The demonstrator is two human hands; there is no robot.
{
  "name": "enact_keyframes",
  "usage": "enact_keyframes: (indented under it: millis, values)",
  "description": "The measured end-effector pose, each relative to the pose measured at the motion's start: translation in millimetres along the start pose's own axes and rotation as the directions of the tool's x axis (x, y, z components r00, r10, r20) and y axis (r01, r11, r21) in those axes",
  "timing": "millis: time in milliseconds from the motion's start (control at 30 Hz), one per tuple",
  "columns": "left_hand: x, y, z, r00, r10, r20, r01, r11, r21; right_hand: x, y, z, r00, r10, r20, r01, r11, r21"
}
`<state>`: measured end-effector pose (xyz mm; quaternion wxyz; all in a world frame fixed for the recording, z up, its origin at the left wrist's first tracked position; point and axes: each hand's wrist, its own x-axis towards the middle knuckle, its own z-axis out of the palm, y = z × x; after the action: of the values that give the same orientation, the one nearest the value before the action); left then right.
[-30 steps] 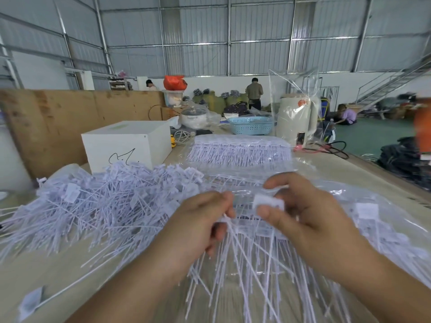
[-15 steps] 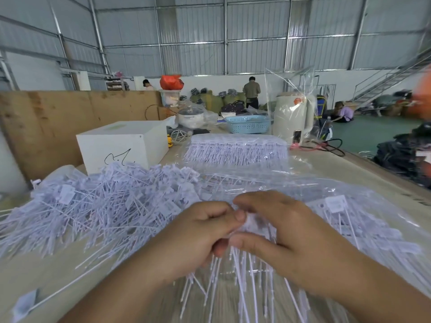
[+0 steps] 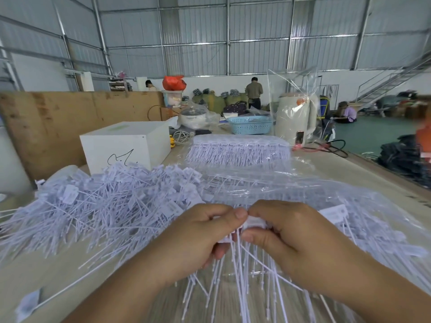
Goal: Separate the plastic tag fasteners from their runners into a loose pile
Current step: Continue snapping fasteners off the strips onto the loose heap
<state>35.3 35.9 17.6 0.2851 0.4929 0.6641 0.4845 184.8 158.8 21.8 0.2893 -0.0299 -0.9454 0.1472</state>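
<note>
1. Both hands meet at centre frame over the table. I see the left hand (image 3: 198, 236) curled, thumb tip pressed on a white strip (image 3: 253, 223) of fasteners; the right hand (image 3: 293, 236) pinches the same strip from the other side, thumb below, fingers on top.
2. The strip's stems (image 3: 238, 276) hang down and fan toward me. The joint between the heads and the runner is hidden by the fingers; I can't tell if anything has snapped off.
3. Loose pile (image 3: 98, 206) sits left of the hands, a wide tangle running off the left edge.
4. Clear bags (image 3: 291, 194) with more fasteners lie under and right of the hands; glare makes the contents hard to read. One packed bundle (image 3: 238, 148) sits further back.
5. Table (image 3: 46, 271) is pale wood; its near edge is cut off by my forearms.
6. White box (image 3: 126, 145) with a scribble behind the pile, blue basket (image 3: 249, 124) and a bagged kettle (image 3: 296, 117) at the far end.
7. Room: metal-walled shed, stairs on the right, people in the back, blurred.
</note>
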Motion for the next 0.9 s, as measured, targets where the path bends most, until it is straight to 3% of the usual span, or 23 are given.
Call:
enact_keyframes:
  millis: [167, 367, 500, 567, 633, 900]
  values:
    - [-1, 4, 5, 0.996, 0.015, -0.093, -0.016, 1.000, -0.004, 0, -3, 9, 0.991, 0.054, -0.126, -0.064, 0.995, -0.076]
    - [-4, 9, 10, 0.977, 0.064, -0.203, -0.066, 0.998, -0.006, 0, -11, 20, 0.938, -0.022, -0.346, -0.034, 0.987, -0.155]
    - [-6, 7, 27, 0.976, 0.060, -0.210, -0.073, 0.996, -0.055, 9, -7, 10, 0.826, 0.154, -0.543, -0.085, 0.985, 0.151]
    - [-7, 5, 30, 0.978, 0.074, -0.196, -0.085, 0.995, -0.049, 9, -2, 3, 0.863, 0.148, -0.484, -0.045, 0.975, 0.217]
    - [-7, 4, 24, 0.983, 0.093, -0.157, -0.098, 0.995, -0.022, 4, 1, 0, 0.933, 0.135, -0.335, -0.014, 0.940, 0.341]
    - [-6, 4, 12, 0.990, 0.136, -0.019, -0.136, 0.991, 0.006, 0, 10, -5, 0.976, 0.067, -0.205, -0.003, 0.955, 0.297]
